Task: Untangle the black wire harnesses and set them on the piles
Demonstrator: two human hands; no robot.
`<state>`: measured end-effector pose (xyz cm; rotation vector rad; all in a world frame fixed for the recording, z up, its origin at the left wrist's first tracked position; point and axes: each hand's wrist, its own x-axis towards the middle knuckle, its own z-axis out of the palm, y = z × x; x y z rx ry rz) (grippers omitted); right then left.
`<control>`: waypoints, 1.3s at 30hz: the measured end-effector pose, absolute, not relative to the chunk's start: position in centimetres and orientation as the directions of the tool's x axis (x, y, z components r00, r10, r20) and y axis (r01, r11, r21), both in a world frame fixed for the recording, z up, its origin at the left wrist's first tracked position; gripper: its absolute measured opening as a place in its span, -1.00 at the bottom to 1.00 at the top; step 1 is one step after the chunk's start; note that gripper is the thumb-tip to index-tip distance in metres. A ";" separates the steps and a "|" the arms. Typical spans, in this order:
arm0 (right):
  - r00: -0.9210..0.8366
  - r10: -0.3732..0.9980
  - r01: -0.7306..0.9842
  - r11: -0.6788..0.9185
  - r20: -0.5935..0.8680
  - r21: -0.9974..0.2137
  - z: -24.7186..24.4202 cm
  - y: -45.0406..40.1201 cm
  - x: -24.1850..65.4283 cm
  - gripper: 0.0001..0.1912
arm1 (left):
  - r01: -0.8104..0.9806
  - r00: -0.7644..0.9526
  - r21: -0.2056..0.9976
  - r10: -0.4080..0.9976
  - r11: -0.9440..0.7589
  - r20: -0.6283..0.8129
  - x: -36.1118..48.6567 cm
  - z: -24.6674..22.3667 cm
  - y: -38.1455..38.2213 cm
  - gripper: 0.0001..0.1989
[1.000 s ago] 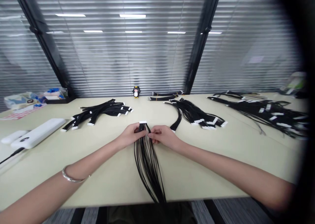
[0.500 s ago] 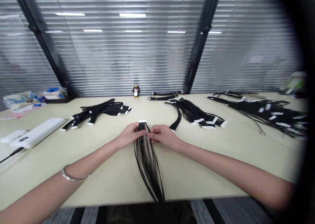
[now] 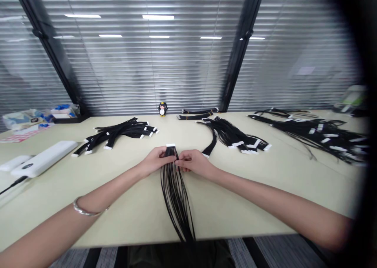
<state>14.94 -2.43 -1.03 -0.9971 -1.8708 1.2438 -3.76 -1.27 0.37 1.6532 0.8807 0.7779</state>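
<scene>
Black wire harness [image 3: 174, 189] lies straight down the middle of the pale bench [image 3: 265, 189], its white plastic connector [image 3: 170, 145] at the far end and its thin, glossy strands fanning slightly toward the near edge, where they hang over. Compared with a second ago, little has changed: the strands have drawn a touch closer together below the hands and the tail at the bench edge has shifted slightly left, while both hands stay where they were.

The left hand [image 3: 154, 161] is curled, its fingertips pinching the bundle just below the connector from the left side. The right hand [image 3: 193, 162] is likewise closed to a pinch, thumb and forefinger on the strands from the right, so the two hands meet across the wires.

A thin metal bracelet [image 3: 85, 211] circles the left wrist. To the left, a flat heap of similar black harnesses [image 3: 118, 134] with white ends lies on the bench; to the right, a curved bunch [image 3: 235, 136] and, farther right, a larger loose tangle [image 3: 318, 132]. Two tied bundles [image 3: 196, 114] lie by the window, next to a small penguin figure [image 3: 162, 109]. A smooth white oblong device [image 3: 44, 159] with a dark cable sits at the left edge. Horizontal slatted blinds [image 3: 153, 64] fill the background, matte grey with reflected ceiling lights.
</scene>
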 end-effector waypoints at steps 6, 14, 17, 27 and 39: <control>-0.490 0.865 0.228 0.250 0.111 -0.941 -1.1 -2.4 15.0 -0.70 | 0.170 0.492 0.971 0.868 -0.165 0.061 -3.7 0.2 -1.2 -0.69; -0.481 0.868 0.230 0.256 0.119 -0.939 -1.2 -2.4 14.8 -0.68 | 0.160 0.488 0.975 0.871 -0.152 0.056 -3.8 0.2 -1.3 -0.73; -0.475 0.872 0.230 0.255 0.120 -0.939 -1.2 -2.4 14.9 -0.68 | 0.201 0.483 0.961 0.872 -0.190 0.072 -3.7 0.4 -1.3 -0.75; -0.412 0.899 0.171 0.238 0.150 -0.956 -1.0 -2.4 15.0 -0.69 | 0.140 0.448 0.984 0.893 -0.112 0.038 -4.0 0.8 -1.3 -0.77; -0.196 0.921 0.968 0.237 0.337 -0.086 -0.7 4.2 24.8 -0.90 | -0.071 0.308 0.995 0.950 0.067 -0.042 -4.4 0.3 -0.3 -0.72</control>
